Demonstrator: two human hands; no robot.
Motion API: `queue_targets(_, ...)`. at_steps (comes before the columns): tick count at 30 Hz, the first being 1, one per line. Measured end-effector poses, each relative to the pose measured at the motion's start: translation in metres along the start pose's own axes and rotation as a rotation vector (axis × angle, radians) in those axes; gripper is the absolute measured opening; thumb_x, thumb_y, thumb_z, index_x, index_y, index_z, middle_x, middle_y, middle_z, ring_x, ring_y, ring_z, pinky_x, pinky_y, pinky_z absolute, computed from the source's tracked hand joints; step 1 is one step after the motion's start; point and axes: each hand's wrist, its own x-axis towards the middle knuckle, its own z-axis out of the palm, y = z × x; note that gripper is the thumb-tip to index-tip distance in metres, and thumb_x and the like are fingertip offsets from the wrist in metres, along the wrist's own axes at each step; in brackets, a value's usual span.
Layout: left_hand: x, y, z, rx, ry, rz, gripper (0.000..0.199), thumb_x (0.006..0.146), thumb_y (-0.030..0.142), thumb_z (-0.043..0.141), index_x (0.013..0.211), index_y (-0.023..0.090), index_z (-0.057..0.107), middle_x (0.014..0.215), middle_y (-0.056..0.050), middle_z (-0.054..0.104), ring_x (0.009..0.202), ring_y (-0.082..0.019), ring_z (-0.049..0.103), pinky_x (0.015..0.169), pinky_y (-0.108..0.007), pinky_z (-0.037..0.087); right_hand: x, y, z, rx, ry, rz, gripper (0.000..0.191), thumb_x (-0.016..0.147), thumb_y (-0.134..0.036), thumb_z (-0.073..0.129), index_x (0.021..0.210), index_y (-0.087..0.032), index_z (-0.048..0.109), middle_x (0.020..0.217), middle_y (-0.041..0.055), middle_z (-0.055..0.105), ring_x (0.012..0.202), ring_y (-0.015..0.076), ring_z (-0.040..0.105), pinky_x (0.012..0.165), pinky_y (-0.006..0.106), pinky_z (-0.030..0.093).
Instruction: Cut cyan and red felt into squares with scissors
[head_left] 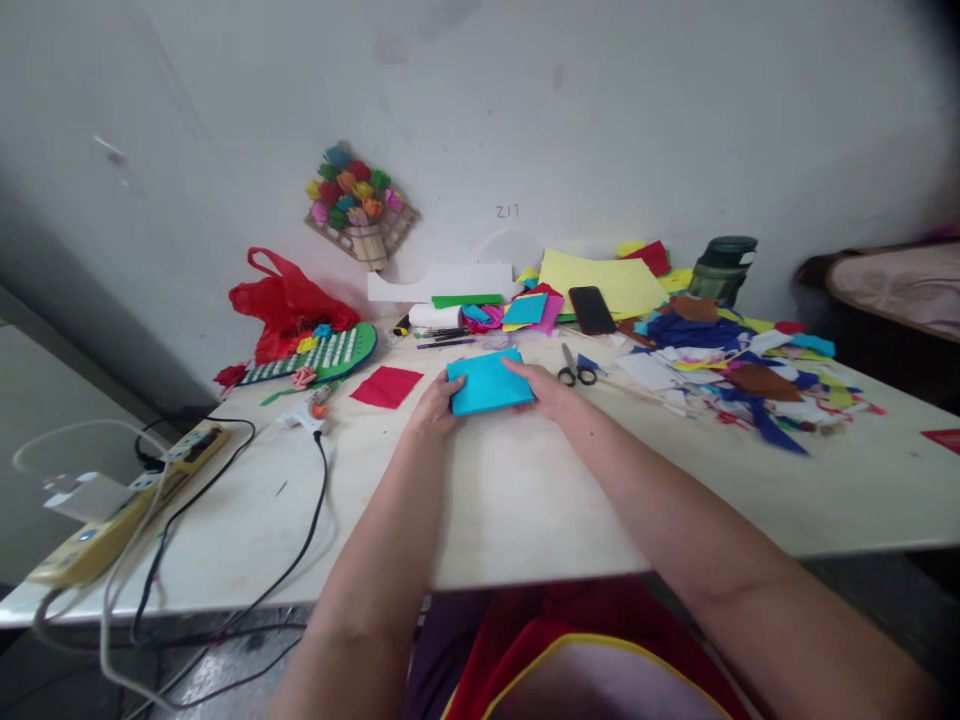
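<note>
Between my two hands is a stack of bright blue paper [489, 384], roughly square, held just over the middle of the white table. My left hand [437, 402] grips its left edge, thumb on top and fingers underneath. At the opposite edge, my right hand [546, 388] holds it the same way, thumb along the top corner. A red paper square [386, 387] lies flat to the left of my left hand. Black-handled scissors [576, 372] rest just right of my right hand.
Paper scraps [750, 370] heap on the right, before a green bottle [724, 268]. A phone [592, 310] lies on yellow paper [592, 275]. At left are a glue gun [305, 412], a power strip [112, 530] with trailing cords, and a red bag [289, 300].
</note>
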Motion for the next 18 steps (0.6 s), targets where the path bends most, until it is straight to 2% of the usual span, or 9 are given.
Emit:
queue_targets(5,-0.004,0.001,0.007,0.035,0.073,0.019,0.056,0.072,0.014,0.064,0.125,0.021,0.047,0.105,-0.008,0.064,0.088,-0.022,0.063,0.085,-0.043,0.048,0.0,0.004,0.003,-0.024,0.052,0.006,0.027,0.066,-0.028,0.072,0.086,-0.015,0.06,0.073,0.0055,0.067,0.059,0.0162,0.058,0.041,0.026,0.048)
queue_targets(7,-0.004,0.003,0.011,0.002,0.078,0.004,0.049,0.076,0.023,0.061,0.123,0.02,0.048,0.104,-0.009,0.064,0.089,-0.023,0.063,0.085,-0.042,0.049,0.002,0.006,0.001,-0.014,0.065,-0.009,0.024,0.065,-0.026,0.072,0.084,-0.015,0.06,0.072,0.0053,0.067,0.058,0.0156,0.058,0.039,0.024,0.046)
queue_targets(10,-0.004,0.007,0.015,-0.052,0.096,-0.029,0.044,0.085,0.046,0.046,0.119,0.018,0.051,0.099,-0.01,0.066,0.087,-0.023,0.063,0.079,-0.038,0.05,0.006,0.007,-0.004,0.03,0.046,-0.015,0.023,0.066,-0.025,0.071,0.084,-0.016,0.06,0.07,0.0042,0.067,0.057,0.0147,0.057,0.038,0.022,0.043)
queue_targets(14,-0.006,0.008,0.014,0.143,0.089,0.026,0.055,0.083,0.059,0.035,0.109,0.016,0.057,0.077,-0.008,0.067,0.068,-0.019,0.064,0.063,-0.029,0.051,0.006,0.005,-0.01,0.115,-0.014,0.008,0.019,0.069,-0.023,0.068,0.084,-0.018,0.058,0.067,0.0014,0.065,0.055,0.013,0.056,0.036,0.02,0.037)
queue_targets(18,-0.009,0.005,0.013,0.32,0.087,0.161,0.066,0.076,0.07,0.033,0.1,0.014,0.06,0.054,-0.003,0.059,0.047,-0.014,0.056,0.046,-0.022,0.042,0.004,0.003,-0.009,0.173,-0.006,0.032,0.015,0.071,-0.022,0.066,0.082,-0.019,0.057,0.063,-0.0007,0.061,0.051,0.0113,0.052,0.036,0.02,0.032)
